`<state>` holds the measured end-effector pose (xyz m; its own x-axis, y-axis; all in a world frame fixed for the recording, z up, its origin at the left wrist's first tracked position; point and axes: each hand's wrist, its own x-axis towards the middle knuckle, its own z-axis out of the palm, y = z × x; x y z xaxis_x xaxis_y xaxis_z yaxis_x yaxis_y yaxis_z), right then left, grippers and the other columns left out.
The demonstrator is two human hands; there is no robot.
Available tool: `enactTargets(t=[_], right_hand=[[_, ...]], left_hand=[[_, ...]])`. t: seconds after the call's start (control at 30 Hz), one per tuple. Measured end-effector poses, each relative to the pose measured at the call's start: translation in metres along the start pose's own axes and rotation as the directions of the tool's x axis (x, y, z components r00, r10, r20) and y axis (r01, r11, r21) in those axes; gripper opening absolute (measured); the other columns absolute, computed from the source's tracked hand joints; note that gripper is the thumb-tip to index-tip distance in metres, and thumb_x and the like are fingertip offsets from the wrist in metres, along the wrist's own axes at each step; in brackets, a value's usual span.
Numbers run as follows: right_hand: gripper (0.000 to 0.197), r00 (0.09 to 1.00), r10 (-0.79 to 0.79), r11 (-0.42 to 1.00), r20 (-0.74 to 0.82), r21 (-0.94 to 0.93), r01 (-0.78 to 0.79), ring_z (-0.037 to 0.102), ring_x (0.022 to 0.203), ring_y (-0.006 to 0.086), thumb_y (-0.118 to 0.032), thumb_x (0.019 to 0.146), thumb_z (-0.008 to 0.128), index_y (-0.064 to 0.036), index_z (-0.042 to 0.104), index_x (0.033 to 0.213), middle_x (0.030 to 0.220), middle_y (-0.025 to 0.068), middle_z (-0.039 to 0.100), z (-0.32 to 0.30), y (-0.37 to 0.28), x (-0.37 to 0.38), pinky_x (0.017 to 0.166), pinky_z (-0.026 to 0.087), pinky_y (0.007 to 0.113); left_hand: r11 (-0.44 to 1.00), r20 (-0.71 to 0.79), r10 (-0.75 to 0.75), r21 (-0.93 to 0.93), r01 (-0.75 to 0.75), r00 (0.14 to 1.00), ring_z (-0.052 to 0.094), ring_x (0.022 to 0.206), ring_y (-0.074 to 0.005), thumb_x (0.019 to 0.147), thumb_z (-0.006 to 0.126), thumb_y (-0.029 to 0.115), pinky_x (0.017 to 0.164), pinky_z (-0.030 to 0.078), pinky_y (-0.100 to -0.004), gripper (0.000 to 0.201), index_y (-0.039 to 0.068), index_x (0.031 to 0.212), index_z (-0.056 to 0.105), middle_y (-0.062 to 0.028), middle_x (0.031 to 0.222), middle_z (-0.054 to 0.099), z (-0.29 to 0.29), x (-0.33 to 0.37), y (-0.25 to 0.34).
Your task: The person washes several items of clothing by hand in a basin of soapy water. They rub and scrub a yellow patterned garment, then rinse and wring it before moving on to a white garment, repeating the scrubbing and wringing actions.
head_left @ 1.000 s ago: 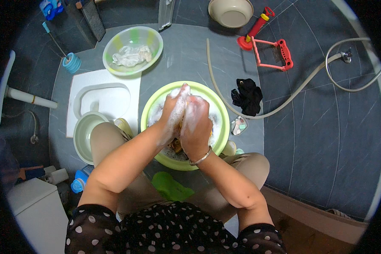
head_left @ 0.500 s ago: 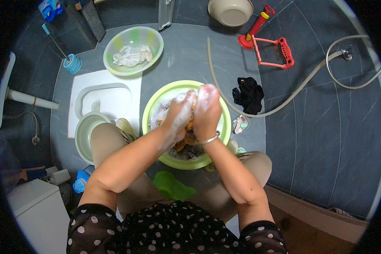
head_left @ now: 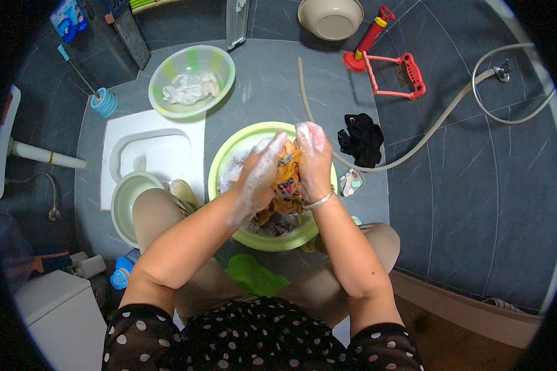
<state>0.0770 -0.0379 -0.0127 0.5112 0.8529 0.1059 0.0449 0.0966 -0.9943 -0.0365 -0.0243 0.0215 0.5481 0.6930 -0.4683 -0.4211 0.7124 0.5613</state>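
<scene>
Between my two hands is a wet orange patterned cloth (head_left: 288,178), bunched up over a lime-green basin (head_left: 215,176). My left hand (head_left: 263,167), streaked with white suds up to the wrist, is closed on the cloth's left side. Closed on its right side is my right hand (head_left: 314,162), with foam on the fingers and a silver bangle (head_left: 319,201) at the wrist. The lower end of the cloth hangs toward foamy water (head_left: 272,226), where dark fabric shows. Both hands partly hide the basin's middle.
A pale basin with white cloth (head_left: 192,86) stands at the far left, behind a squat toilet (head_left: 120,133). A green bucket (head_left: 121,207) is beside my left knee. On the right lie black cloth (head_left: 365,139), a hose (head_left: 414,150) and a soap box (head_left: 351,183).
My hands have drawn slightly apart and shifted right, so more of the orange cloth shows between them. It stays gripped in both hands.
</scene>
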Motion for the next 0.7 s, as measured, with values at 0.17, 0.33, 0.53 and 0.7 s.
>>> enactTargets(t=[0.17, 0.33, 0.53, 0.7], right_hand=[[0.015, 0.958, 0.281, 0.873, 0.063, 0.397, -0.283, 0.052, 0.075, 0.0083, -0.016, 0.090, 0.057, -0.0039, 0.056, 0.100, 0.080, -0.0011, 0.052, -0.006, -0.018, -0.004, 0.068, 0.045, 0.023], [0.017, 0.965, 0.251, 0.880, 0.074, 0.397, -0.260, 0.054, 0.077, 0.0099, -0.019, 0.091, 0.056, -0.0040, 0.055, 0.099, 0.083, 0.0000, 0.054, -0.014, -0.017, -0.005, 0.069, 0.046, 0.025], [0.023, 0.995, 0.045, 0.989, 0.089, -0.145, -0.032, 0.057, 0.082, 0.0169, -0.023, 0.089, 0.059, -0.0010, 0.058, 0.095, 0.088, 0.0075, 0.060, -0.024, 0.014, -0.001, 0.075, 0.045, 0.030], [0.014, 0.997, 0.069, 0.749, -0.014, -0.659, -0.062, 0.059, 0.081, 0.0353, -0.012, 0.083, 0.060, -0.0011, 0.059, 0.091, 0.087, 0.0192, 0.061, -0.023, 0.121, -0.017, 0.074, 0.047, 0.040]], left_hand=[[0.992, 0.105, 0.097, -0.096, -0.087, 0.990, 0.063, 0.090, -0.0224, 0.098, 0.037, 0.036, 0.079, 0.052, -0.0342, 0.041, -0.001, 0.110, 0.049, -0.0128, 0.103, 0.060, -0.006, 0.003, 0.014], [0.980, 0.072, 0.166, -0.120, -0.157, 0.983, 0.063, 0.087, -0.0195, 0.096, 0.044, 0.032, 0.076, 0.052, -0.0317, 0.035, 0.000, 0.106, 0.050, -0.0122, 0.099, 0.060, -0.003, 0.001, 0.011], [0.893, 0.012, 0.287, 0.358, -0.272, 0.958, 0.058, 0.098, -0.0244, 0.084, 0.064, 0.020, 0.088, 0.047, -0.0318, 0.058, -0.011, 0.123, 0.034, -0.0214, 0.117, 0.051, -0.016, 0.021, -0.004], [0.432, -0.117, 0.331, 0.901, -0.040, 0.937, 0.061, 0.089, -0.0304, 0.088, 0.057, 0.020, 0.077, 0.047, -0.0390, 0.035, 0.001, 0.116, 0.047, -0.0211, 0.097, 0.062, -0.079, 0.084, -0.066]])
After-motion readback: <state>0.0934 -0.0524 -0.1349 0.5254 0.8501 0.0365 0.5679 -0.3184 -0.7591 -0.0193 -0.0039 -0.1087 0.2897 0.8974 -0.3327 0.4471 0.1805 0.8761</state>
